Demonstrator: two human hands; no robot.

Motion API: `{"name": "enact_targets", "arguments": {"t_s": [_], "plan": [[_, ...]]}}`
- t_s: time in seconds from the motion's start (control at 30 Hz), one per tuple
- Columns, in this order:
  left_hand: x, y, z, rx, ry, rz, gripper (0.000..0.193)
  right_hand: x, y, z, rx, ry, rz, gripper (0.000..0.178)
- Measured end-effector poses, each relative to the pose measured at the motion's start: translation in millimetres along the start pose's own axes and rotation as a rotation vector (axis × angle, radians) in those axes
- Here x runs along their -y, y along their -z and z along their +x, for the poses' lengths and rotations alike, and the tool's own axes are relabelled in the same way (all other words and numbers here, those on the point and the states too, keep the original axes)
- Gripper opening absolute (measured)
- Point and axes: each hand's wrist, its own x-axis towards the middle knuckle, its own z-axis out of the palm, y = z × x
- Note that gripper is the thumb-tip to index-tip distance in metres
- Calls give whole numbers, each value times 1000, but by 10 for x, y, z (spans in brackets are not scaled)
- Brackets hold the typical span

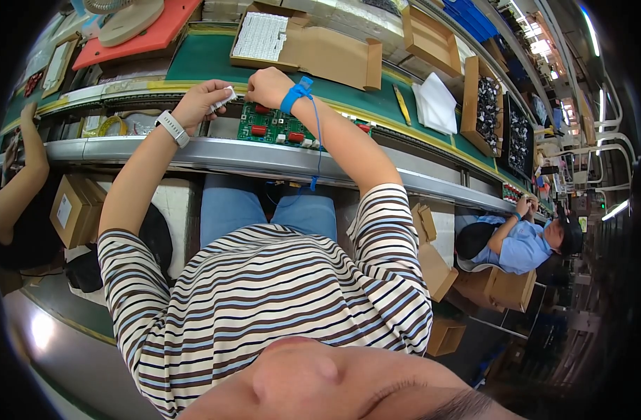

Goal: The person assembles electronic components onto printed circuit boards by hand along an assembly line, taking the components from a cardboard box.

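Observation:
A green circuit board (270, 132) with red block-shaped components (259, 130) lies on the rail line in front of me. My left hand (205, 101), with a pale watch strap at its wrist, is closed around small white parts (228, 96) just left of the board. Over the board's far left part, my right hand (266, 87) has its fingers pinched together. Whatever is between those fingertips is hidden or too small to name. A blue wrist strap (290, 100) with a cord circles my right wrist, and the cord hangs across the board.
Beyond the board, a cardboard tray (341, 56) holds rows of white pieces (260, 36). A yellow-handled tool (402, 105), white foam sheets (436, 103) and a box of dark parts (483, 105) lie rightward. A metal rail (215, 152) crosses before me. People sit on both sides.

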Motion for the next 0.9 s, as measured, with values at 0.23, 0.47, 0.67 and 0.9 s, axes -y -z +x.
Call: {"name": "enact_targets", "arguments": {"t_s": [0.23, 0.47, 0.67, 0.9], "plan": [[13, 7, -7, 21, 10, -25, 23, -36, 106, -66, -60, 86, 3, 35], [-42, -103, -92, 101, 17, -72, 23, 26, 182, -222, 167, 8, 880, 28], [22, -111, -61, 169, 83, -8, 22, -60, 161, -333, 106, -14, 814, 25], [-14, -41, -155, 154, 84, -29, 20, -92, 211, -722, 215, -93, 280, 21]]}}
